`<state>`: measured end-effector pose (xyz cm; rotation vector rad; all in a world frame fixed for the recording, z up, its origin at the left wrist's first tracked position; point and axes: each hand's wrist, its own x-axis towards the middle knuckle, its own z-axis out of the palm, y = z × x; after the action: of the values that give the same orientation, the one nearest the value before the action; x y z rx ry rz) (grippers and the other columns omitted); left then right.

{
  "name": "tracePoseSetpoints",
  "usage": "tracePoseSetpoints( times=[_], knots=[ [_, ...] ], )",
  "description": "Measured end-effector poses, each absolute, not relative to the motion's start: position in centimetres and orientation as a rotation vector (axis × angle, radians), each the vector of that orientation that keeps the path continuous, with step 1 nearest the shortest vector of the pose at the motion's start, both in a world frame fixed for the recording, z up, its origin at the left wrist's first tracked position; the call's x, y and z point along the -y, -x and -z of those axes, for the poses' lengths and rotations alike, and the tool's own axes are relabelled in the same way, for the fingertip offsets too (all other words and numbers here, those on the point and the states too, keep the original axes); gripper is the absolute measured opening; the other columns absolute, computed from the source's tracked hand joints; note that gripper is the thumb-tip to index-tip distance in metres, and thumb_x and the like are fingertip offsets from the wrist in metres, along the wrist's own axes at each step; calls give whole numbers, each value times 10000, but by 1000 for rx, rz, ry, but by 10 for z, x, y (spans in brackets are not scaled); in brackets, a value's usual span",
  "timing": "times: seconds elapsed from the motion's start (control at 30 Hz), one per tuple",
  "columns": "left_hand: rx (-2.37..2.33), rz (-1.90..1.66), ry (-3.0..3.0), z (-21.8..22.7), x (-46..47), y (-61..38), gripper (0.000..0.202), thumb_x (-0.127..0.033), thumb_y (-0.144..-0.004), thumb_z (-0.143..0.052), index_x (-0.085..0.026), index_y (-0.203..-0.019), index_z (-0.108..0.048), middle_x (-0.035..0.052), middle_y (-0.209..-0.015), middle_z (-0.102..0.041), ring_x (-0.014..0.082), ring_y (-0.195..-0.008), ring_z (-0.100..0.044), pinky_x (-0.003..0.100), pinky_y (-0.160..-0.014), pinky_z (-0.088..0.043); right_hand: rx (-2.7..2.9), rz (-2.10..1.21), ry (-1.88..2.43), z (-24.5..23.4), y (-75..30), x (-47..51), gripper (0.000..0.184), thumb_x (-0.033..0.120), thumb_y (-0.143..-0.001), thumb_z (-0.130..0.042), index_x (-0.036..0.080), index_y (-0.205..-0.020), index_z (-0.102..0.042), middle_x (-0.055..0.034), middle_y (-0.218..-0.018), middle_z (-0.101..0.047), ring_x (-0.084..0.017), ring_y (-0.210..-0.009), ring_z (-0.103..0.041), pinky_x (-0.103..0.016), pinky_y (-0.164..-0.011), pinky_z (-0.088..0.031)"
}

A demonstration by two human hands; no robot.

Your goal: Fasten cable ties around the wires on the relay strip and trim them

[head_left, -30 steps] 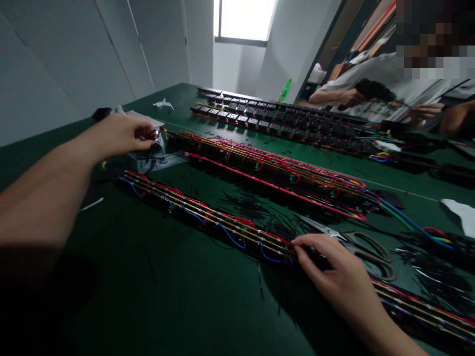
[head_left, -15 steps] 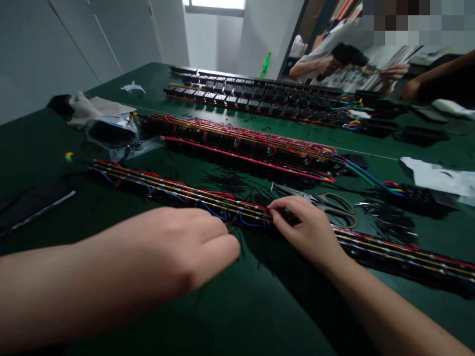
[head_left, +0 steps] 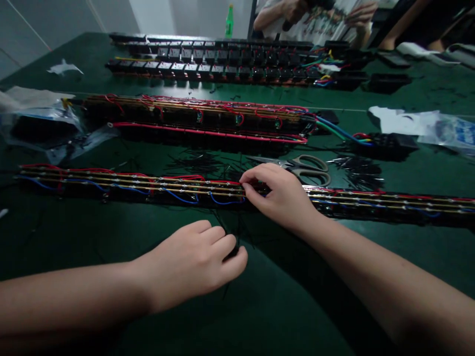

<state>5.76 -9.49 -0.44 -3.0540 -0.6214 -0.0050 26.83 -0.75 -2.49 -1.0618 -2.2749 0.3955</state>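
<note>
A long black strip assembly (head_left: pixel 174 190) with brass rods, red wires and blue wires lies across the table in front of me. My right hand (head_left: pixel 276 190) rests over its middle, thumb and forefinger pinched together at the rods and a red wire; what sits between the tips is too small to make out. Nearer to me, my left hand (head_left: pixel 200 257) is held low over the table with its fingers curled in. Thin black strips (head_left: pixel 239 230) show by its fingertips, and whether it grips one is hidden. Scissors (head_left: pixel 309 169) lie just behind my right hand.
Piles of thin black strips (head_left: pixel 361 170) lie behind the assembly. Farther back are a second wired assembly (head_left: pixel 208 116), rows of black blocks (head_left: pixel 208 71), a plastic bag (head_left: pixel 48 131), white packaging (head_left: pixel 401 121) and a green bottle (head_left: pixel 229 22). Another person's hands (head_left: pixel 297 10) work across the table.
The view has tilted down and levelled, so the assembly appears straighter. My left hand has moved away from the assembly, down toward the loose black strips. My right hand keeps its pinch at the same place.
</note>
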Motion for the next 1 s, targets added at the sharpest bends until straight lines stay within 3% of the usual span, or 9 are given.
tracePoseSetpoints(
  times=[0.07, 0.13, 0.23, 0.3, 0.43, 0.53, 0.67, 1.0],
  knots=[
    [608, 115, 3074, 10, 92, -56, 307, -100, -941, -532, -132, -1247, -530, 100, -1085, -704, 237, -806, -664, 354, -580, -527, 2281, -393, 1069, 25, -268, 8, 111, 131, -855, -598, 157, -877, -704, -58, -865, -726, -197, -807, -640, -318, -723, -487],
    [617, 236, 3130, 13, 88, -53, 341, -310, -982, -572, -130, -1266, -515, 106, -1103, -698, 242, -847, -665, 359, -620, -534, 2291, -378, 1063, 26, -268, 9, 104, 129, -854, -599, 158, -874, -697, -58, -868, -723, -193, -804, -634, -313, -719, -483],
    [623, 473, 3205, 11, 81, -45, 650, -671, -967, -411, -112, -1282, -517, 120, -1107, -690, 245, -901, -655, 370, -696, -539, 2302, -304, 1040, 29, -268, 9, 107, 129, -871, -583, 159, -882, -685, -65, -883, -719, -191, -804, -629, -312, -719, -484],
    [643, 627, 3124, 8, 73, -37, 574, -606, -1010, -371, -107, -1222, -559, 112, -1041, -696, 234, -876, -643, 366, -707, -519, 2310, -168, 1000, 29, -267, 10, 121, 135, -896, -560, 156, -890, -678, -80, -899, -719, -204, -826, -628, -331, -747, -487],
    [667, 499, 2706, 6, 59, -24, 64, -176, -941, -576, -145, -943, -633, 59, -808, -665, 231, -703, -581, 376, -598, -418, 2366, 161, 875, 22, -265, 22, 150, 153, -932, -516, 172, -898, -661, -91, -934, -728, -231, -856, -625, -378, -782, -475],
    [681, 290, 2606, 6, 56, -23, 63, -142, -898, -606, -171, -852, -639, 44, -750, -613, 237, -668, -538, 383, -570, -377, 2355, 152, 868, 18, -263, 40, 143, 154, -925, -510, 191, -888, -643, -67, -841, -704, -201, -768, -609, -342, -706, -472],
    [702, 230, 2603, 7, 58, -27, 94, -116, -882, -592, -176, -868, -663, 60, -814, -638, 241, -697, -523, 382, -584, -378, 2273, 19, 824, 26, -261, 62, 106, 120, -884, -541, 187, -863, -620, -2, -646, -620, -145, -579, -530, -295, -565, -407],
    [774, 280, 2616, 18, 55, -28, 119, -101, -890, -599, -167, -813, -662, 57, -800, -634, 238, -720, -543, 379, -618, -394, 2441, -106, 616, 31, -270, 59, 138, 150, -885, -542, 171, -794, -643, 5, -602, -614, -128, -531, -492, -282, -529, -382]
  ],
)
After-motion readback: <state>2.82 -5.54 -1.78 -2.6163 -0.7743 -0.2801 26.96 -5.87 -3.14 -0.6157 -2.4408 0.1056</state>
